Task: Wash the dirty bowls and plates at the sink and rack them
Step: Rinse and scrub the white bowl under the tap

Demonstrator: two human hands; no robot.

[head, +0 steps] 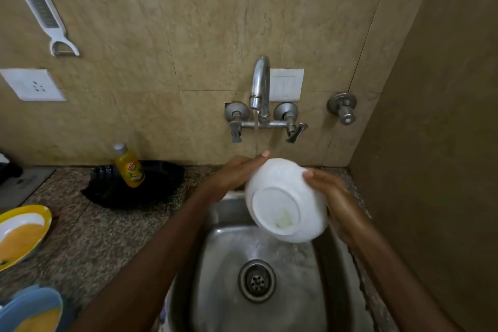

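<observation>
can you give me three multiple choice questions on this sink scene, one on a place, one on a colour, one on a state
1. Where does the yellow soap bottle stand?
A. in the black tray on the counter
B. inside the sink
C. on the tap

2. What colour is the bowl held in both hands?
A. blue
B. white
C. yellow

3. What is the state of the tap?
A. off and dry
B. running
C. covered by a cloth

Answers:
1. A, the bottle leans in the black tray left of the sink.
2. B, the bowl between the left hand and right hand is white, its base facing the camera.
3. B, a stream of water falls from the spout.
</observation>
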